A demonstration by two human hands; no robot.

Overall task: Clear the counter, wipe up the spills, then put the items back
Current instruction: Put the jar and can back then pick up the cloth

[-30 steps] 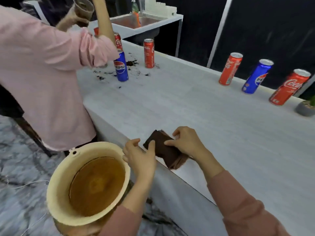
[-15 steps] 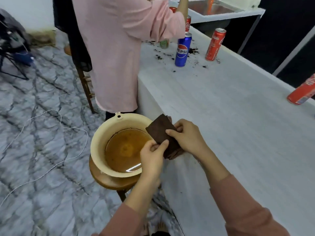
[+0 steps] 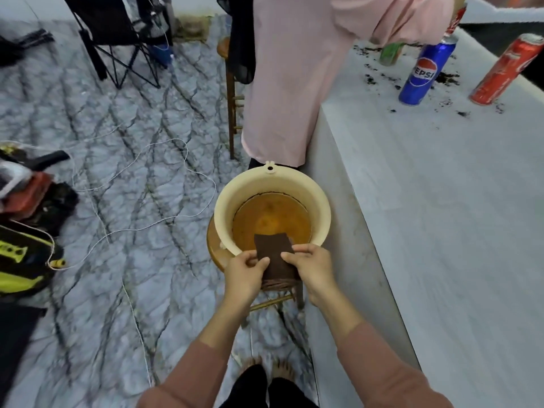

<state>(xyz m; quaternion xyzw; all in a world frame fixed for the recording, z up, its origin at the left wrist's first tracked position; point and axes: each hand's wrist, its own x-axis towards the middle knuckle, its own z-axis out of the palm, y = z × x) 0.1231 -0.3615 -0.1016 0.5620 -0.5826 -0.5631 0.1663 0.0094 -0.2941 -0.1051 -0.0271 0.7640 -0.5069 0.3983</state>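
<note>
A folded dark brown cloth [image 3: 273, 250] is gripped between my left hand [image 3: 245, 273] and my right hand [image 3: 312, 270], over the near rim of a cream basin [image 3: 226, 201] filled with murky brown water. The basin rests on a wooden stool [image 3: 213, 245] beside the white counter [image 3: 441, 231]. At the counter's far end stand a blue Pepsi can [image 3: 424, 73] and a red cola can [image 3: 504, 70], among dark crumbs of spilled dirt [image 3: 447, 79]. A green item [image 3: 390, 54] stands behind them, partly hidden.
Another person in a pink shirt [image 3: 294, 69] stands at the counter's far corner, just beyond the basin. A white cable [image 3: 147, 184] loops over the marbled floor. Bags [image 3: 26, 207] lie at the left; a folding chair [image 3: 117, 39] and a wooden stool [image 3: 232, 92] stand further back.
My view turned left and down, away from the counter. Both hands carried the cloth off the counter edge to above the basin.
</note>
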